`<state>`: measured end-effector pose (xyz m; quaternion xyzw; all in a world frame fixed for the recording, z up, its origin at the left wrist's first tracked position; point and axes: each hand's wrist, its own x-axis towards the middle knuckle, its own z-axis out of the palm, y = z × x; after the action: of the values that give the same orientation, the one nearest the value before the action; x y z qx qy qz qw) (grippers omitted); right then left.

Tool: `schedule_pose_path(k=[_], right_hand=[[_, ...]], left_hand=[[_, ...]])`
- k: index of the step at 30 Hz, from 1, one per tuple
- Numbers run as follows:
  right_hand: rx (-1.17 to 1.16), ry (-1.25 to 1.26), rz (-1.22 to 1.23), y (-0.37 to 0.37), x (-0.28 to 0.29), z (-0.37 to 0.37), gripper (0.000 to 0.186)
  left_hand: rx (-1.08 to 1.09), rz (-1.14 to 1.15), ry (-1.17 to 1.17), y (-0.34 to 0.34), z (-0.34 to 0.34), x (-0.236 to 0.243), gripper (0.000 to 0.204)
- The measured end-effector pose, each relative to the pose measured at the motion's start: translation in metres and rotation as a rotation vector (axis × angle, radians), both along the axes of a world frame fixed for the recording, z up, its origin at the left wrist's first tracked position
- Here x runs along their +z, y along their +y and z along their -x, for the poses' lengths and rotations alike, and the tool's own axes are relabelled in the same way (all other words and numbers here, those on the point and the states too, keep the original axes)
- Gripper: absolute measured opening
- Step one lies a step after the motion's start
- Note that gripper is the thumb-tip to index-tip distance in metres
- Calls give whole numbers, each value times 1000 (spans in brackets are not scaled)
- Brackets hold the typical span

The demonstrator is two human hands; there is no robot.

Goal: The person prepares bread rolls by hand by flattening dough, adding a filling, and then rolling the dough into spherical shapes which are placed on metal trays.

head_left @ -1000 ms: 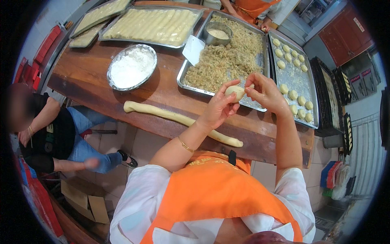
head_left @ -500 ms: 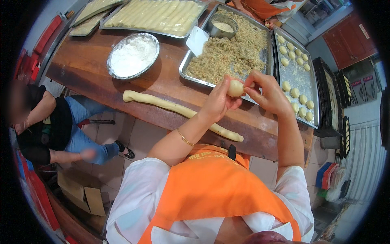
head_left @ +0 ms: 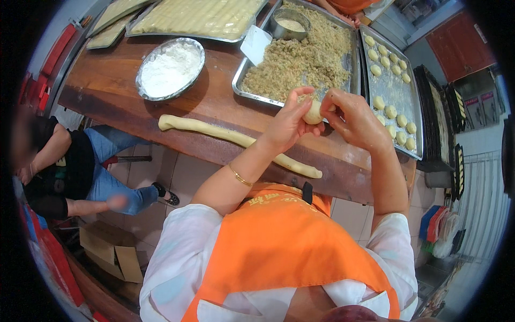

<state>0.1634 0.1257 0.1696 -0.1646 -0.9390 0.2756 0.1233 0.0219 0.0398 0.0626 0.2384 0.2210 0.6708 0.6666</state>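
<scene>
Head view. Both hands meet above the near edge of the brown wooden bench (head_left: 214, 102), closed together around a small pale round ball of dough (head_left: 313, 112). The left hand (head_left: 287, 122) cups the ball from the left, thumb and fingertips curled onto it; the right hand (head_left: 357, 121) presses its fingers onto the ball from the right. A thin gold bangle (head_left: 240, 176) circles the left wrist. The ball sits over the near rim of a rectangular metal tray (head_left: 242, 79) filled with coarse tan crumbly filling (head_left: 306, 59). At the tray's far end a round metal cup of pale paste (head_left: 289, 23) stands in the filling, with a white flat plastic scraper (head_left: 255, 44) lying across the tray's left rim beside it. Along the bench's near edge, left of the hands, lies a long pale rope of rolled dough (head_left: 230, 138), one end running under the left forearm. Toward the bench's left end stands a shallow round metal bowl of white flour (head_left: 170, 67). At the right end, touching the filling tray, a second flat metal baking tray (head_left: 394, 94) carries rows of small shaped dough balls (head_left: 390, 111). Along the far edge sits a large tray of flat yellowish dough sheet (head_left: 204, 16). Below the bench's left end, another person in a black top and blue jeans (head_left: 80, 172) sits over the tiled floor, a brown cardboard box (head_left: 112, 252) nearby.
</scene>
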Motion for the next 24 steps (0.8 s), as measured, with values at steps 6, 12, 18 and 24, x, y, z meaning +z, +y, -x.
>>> schedule_pose_path(k=[6, 12, 18, 24], right_hand=[[29, 21, -70, 0, -4, -8, 19], [-19, 113, -37, 0, -18, -24, 15], [-470, 390, 267, -16, -67, -58, 10], [-551, 41, -231, -57, -181, -104, 24]], left_hand=[[-24, -4, 413, 9, 1, -8, 39], [-107, -186, 584, 1, -1, -10, 39], [-164, -123, 830, -1, -5, -37, 35], [-181, -360, 1452, 5, -5, -94, 48]])
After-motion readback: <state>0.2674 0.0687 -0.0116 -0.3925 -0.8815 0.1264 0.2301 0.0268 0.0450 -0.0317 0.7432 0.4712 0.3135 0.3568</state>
